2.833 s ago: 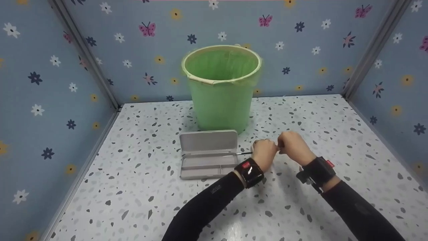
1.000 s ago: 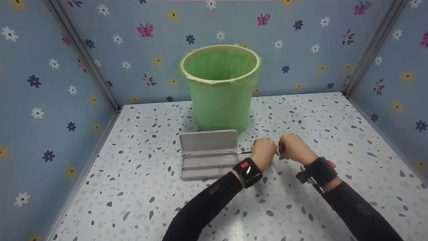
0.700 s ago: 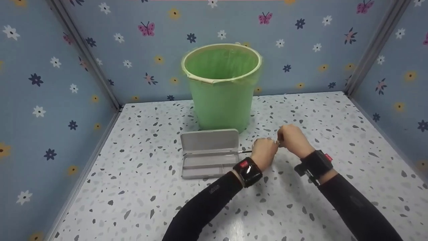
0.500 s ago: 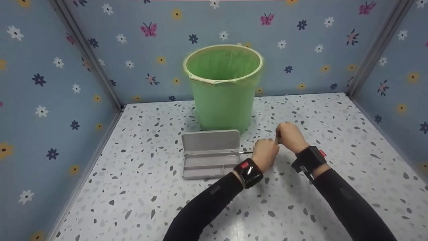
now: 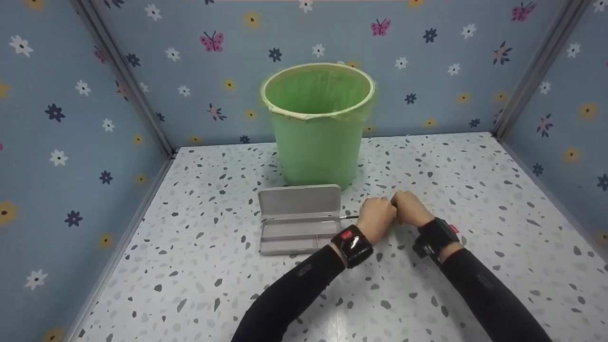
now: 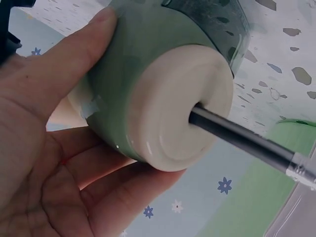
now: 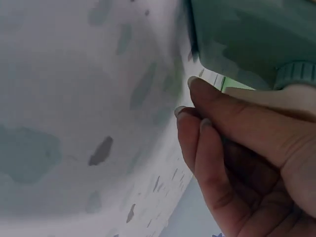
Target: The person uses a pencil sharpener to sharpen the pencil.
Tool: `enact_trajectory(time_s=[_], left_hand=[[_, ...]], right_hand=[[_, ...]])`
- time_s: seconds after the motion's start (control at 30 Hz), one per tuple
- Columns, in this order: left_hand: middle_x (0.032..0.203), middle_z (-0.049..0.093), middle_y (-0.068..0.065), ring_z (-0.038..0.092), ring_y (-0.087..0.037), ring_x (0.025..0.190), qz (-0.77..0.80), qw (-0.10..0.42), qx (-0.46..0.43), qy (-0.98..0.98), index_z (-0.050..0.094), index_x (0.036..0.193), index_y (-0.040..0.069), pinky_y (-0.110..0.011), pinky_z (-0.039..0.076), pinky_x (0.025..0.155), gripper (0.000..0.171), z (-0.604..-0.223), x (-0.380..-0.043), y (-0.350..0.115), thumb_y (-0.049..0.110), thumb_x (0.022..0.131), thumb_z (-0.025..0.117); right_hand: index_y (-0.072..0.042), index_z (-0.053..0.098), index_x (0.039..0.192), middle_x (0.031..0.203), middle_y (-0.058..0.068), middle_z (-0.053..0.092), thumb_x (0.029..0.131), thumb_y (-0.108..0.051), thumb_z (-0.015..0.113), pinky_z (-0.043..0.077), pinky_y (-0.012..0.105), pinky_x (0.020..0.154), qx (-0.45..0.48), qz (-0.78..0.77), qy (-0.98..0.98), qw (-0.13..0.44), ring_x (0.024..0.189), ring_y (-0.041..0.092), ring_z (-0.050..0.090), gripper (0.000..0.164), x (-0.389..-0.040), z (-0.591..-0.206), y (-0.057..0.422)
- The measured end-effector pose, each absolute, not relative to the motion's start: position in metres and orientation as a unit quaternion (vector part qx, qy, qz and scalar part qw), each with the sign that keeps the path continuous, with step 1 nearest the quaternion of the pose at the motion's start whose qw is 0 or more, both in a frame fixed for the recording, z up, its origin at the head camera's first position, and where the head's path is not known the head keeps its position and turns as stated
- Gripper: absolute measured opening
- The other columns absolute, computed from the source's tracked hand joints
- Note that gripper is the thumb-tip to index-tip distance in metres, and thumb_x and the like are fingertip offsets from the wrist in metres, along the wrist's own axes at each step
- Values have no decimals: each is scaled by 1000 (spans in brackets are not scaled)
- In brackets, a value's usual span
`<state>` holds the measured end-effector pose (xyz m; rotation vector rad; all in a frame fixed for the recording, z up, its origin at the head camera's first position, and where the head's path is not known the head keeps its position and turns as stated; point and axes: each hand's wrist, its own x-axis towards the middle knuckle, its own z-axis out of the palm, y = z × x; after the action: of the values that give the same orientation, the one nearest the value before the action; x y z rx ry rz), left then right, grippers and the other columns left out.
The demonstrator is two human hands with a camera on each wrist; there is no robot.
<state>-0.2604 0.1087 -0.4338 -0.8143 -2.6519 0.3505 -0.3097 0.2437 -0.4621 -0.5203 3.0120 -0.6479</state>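
Observation:
My left hand point(image 5: 376, 219) grips a green, cream-faced crank pencil sharpener point(image 6: 182, 113), thumb on one side and fingers on the other. A dark pencil point(image 6: 242, 136) with a silver band near its outer end sticks out of the hole in the cream face, pointing toward the case. My right hand point(image 5: 411, 209) is beside the left, at the sharpener's far end. In the right wrist view its thumb and fingers are curled together by a pale crank arm point(image 6: 74, 101) point(image 7: 261, 96); the crank's knob is hidden within them.
An open, pale grey pencil case point(image 5: 289, 244) with divided compartments lies left of my hands, its lid raised. Behind it stands a green bin point(image 5: 316, 152) with a liner over its rim. Patterned panels point(image 5: 228, 71) enclose the speckled table point(image 5: 204, 275) at the back and sides.
My right hand has risen, shifted left and come back down beside the sharpener, a circling motion. The left hand, the pencil and the case have stayed nearly in place.

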Motion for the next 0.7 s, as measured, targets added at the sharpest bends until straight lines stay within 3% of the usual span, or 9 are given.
enact_trajectory(time_s=[0.13,0.27,0.37,0.5,0.7], left_hand=[[81,71,9,67,-7,71,121,161,-284,-938,75,82,23,-22,55,59,15,-433,-260,109,17,89,63],[83,71,8,66,-7,72,119,139,-272,-945,74,83,22,-22,55,59,12,-432,-260,110,19,87,63],[85,71,8,67,-7,73,122,129,-264,-948,74,86,22,-21,54,60,14,-431,-261,111,16,89,62],[85,71,9,65,-6,72,130,133,-255,-949,75,87,24,-20,52,57,18,-432,-260,111,12,90,61],[84,70,11,64,-5,70,131,139,-248,-950,75,87,26,-20,50,52,18,-434,-259,113,13,88,63]], right_hand=[[-2,64,61,51,-4,46,61,12,67,30,23,45,-188,-231,954,13,48,12,38,15,-299,-465,249],[1,64,61,51,2,56,60,10,71,36,23,44,-201,-255,945,21,46,10,41,11,-287,-462,254],[2,67,66,57,8,64,60,10,73,46,24,46,-180,-280,941,57,47,10,51,12,-278,-455,255],[1,68,69,61,8,67,61,8,80,51,26,50,-166,-287,940,76,49,12,56,16,-266,-442,253],[-2,68,67,60,6,65,59,8,83,48,29,52,-194,-221,956,13,53,14,55,19,-254,-431,247]])
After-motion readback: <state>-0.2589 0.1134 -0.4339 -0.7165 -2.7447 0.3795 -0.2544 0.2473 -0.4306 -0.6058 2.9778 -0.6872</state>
